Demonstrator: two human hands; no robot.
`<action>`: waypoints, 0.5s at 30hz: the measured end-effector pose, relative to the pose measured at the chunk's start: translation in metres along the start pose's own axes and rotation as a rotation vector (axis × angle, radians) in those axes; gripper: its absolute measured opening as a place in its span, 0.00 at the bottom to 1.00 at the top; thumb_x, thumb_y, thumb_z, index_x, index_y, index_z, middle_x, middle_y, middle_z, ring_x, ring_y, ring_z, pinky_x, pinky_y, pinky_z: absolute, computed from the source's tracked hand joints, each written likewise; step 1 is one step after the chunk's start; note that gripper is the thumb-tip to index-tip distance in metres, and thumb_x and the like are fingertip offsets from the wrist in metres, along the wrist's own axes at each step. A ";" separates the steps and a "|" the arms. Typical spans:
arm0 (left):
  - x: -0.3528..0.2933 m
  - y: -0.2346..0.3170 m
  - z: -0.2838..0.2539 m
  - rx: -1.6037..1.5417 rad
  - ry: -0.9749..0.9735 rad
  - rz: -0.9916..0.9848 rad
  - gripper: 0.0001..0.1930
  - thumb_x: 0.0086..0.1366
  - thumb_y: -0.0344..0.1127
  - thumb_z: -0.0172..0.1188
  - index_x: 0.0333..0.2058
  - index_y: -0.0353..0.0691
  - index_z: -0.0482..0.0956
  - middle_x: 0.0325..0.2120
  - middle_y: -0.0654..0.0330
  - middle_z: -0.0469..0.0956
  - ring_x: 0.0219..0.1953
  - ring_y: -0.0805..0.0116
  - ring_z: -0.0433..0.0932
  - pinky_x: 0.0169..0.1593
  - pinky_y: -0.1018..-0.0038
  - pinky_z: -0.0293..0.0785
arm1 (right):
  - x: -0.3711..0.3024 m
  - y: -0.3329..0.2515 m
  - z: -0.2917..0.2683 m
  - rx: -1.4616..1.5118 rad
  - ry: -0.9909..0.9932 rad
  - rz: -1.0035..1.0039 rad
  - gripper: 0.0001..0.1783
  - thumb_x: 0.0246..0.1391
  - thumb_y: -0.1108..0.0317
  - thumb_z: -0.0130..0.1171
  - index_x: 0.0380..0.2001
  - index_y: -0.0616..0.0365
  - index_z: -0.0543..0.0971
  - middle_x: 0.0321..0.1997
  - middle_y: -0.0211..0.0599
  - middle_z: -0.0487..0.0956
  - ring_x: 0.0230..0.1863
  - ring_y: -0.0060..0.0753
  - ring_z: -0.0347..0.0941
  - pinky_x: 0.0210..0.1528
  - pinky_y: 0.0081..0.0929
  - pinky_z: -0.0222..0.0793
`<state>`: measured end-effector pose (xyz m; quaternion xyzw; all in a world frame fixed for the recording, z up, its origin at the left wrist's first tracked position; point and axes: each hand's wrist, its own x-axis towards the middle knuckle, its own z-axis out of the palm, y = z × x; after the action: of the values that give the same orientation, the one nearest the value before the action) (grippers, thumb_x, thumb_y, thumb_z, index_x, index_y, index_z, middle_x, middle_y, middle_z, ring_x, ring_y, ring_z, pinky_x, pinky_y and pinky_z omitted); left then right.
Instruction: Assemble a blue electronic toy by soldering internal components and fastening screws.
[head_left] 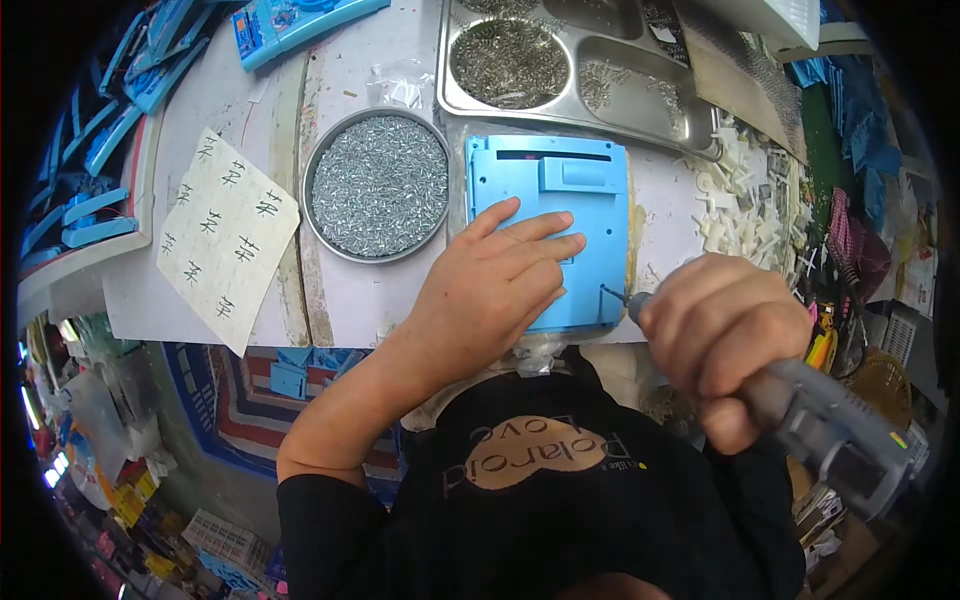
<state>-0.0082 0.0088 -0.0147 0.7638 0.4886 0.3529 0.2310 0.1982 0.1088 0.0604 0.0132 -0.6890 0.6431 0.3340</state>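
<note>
A light blue plastic housing point(595, 235) lies flat at the front of the table, with a slot along its far edge. My left hand point(490, 285) rests on its left part with the fingers stretched out, steadying it and hiding some of its surface. My right hand point(725, 325) is wrapped round a grey electric screwdriver point(840, 430). The thin bit points left to the housing's lower right corner, at or just over a hole there; contact is hard to make out. Left of the housing stands a round metal bowl point(380, 185) full of small silver screws.
A compartmented steel tray point(580, 122) with small metal parts stands behind the housing. White plastic parts point(745, 195) are heaped at the right. A paper point(225, 240) with handwriting lies left. More blue housings point(110, 140) fill a box at far left; a blue crate point(200, 400) sits below the table.
</note>
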 end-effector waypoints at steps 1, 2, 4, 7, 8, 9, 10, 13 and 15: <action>0.000 0.000 0.000 -0.003 -0.002 -0.001 0.07 0.62 0.29 0.67 0.34 0.41 0.76 0.53 0.59 0.82 0.62 0.57 0.76 0.65 0.50 0.65 | -0.002 0.007 0.003 -0.101 0.004 0.009 0.12 0.53 0.68 0.67 0.27 0.56 0.72 0.17 0.31 0.75 0.15 0.33 0.72 0.22 0.33 0.71; 0.000 0.000 0.000 -0.007 -0.003 -0.004 0.07 0.62 0.29 0.67 0.34 0.41 0.76 0.53 0.59 0.82 0.62 0.57 0.76 0.65 0.50 0.65 | -0.002 0.010 0.005 -0.112 0.006 0.014 0.11 0.53 0.69 0.67 0.27 0.56 0.72 0.17 0.31 0.75 0.16 0.33 0.72 0.22 0.33 0.71; -0.001 0.000 0.000 -0.014 -0.004 -0.009 0.07 0.62 0.30 0.67 0.34 0.41 0.76 0.53 0.59 0.82 0.62 0.57 0.76 0.65 0.50 0.65 | -0.001 0.014 0.008 -0.134 0.010 0.024 0.11 0.52 0.69 0.67 0.27 0.56 0.72 0.17 0.31 0.75 0.16 0.33 0.72 0.23 0.33 0.72; 0.002 0.001 -0.001 -0.021 -0.016 -0.015 0.07 0.62 0.29 0.67 0.34 0.41 0.76 0.53 0.59 0.82 0.62 0.57 0.76 0.65 0.50 0.65 | 0.000 0.015 0.002 -0.089 -0.010 0.068 0.12 0.52 0.68 0.68 0.26 0.55 0.72 0.16 0.30 0.75 0.16 0.33 0.72 0.25 0.32 0.73; 0.002 0.001 -0.001 -0.016 -0.016 -0.018 0.07 0.62 0.29 0.67 0.34 0.41 0.76 0.53 0.59 0.82 0.62 0.57 0.76 0.65 0.50 0.65 | 0.002 0.014 -0.002 -0.073 -0.025 0.095 0.13 0.53 0.67 0.68 0.25 0.54 0.72 0.16 0.29 0.75 0.16 0.32 0.73 0.25 0.31 0.73; 0.000 0.000 -0.001 -0.011 -0.016 -0.020 0.07 0.62 0.29 0.66 0.34 0.42 0.76 0.53 0.59 0.82 0.62 0.57 0.76 0.65 0.50 0.65 | 0.005 0.009 -0.007 -0.047 0.021 0.086 0.16 0.53 0.63 0.70 0.24 0.52 0.71 0.15 0.27 0.74 0.15 0.31 0.72 0.26 0.30 0.73; 0.000 -0.001 0.000 -0.006 -0.016 -0.022 0.07 0.62 0.29 0.66 0.34 0.42 0.76 0.53 0.59 0.82 0.62 0.57 0.76 0.65 0.50 0.65 | 0.006 0.004 -0.011 -0.029 0.052 0.062 0.14 0.53 0.65 0.69 0.25 0.53 0.71 0.16 0.29 0.74 0.16 0.31 0.71 0.25 0.30 0.72; 0.003 0.001 -0.002 -0.010 -0.022 -0.021 0.06 0.62 0.29 0.66 0.35 0.41 0.76 0.53 0.59 0.82 0.62 0.57 0.76 0.65 0.50 0.65 | 0.014 0.013 -0.020 -0.047 0.098 -0.001 0.10 0.52 0.72 0.66 0.27 0.57 0.72 0.19 0.34 0.73 0.17 0.34 0.70 0.24 0.30 0.69; 0.003 -0.001 -0.003 -0.009 -0.038 -0.019 0.06 0.62 0.29 0.66 0.36 0.41 0.77 0.53 0.59 0.82 0.63 0.57 0.76 0.65 0.50 0.65 | 0.020 0.012 -0.018 -0.069 0.059 0.024 0.09 0.52 0.73 0.65 0.28 0.58 0.72 0.18 0.34 0.74 0.17 0.34 0.70 0.23 0.30 0.70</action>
<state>-0.0100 0.0118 -0.0124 0.7647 0.4897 0.3384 0.2469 0.1855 0.1351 0.0584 -0.0256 -0.7009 0.6229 0.3465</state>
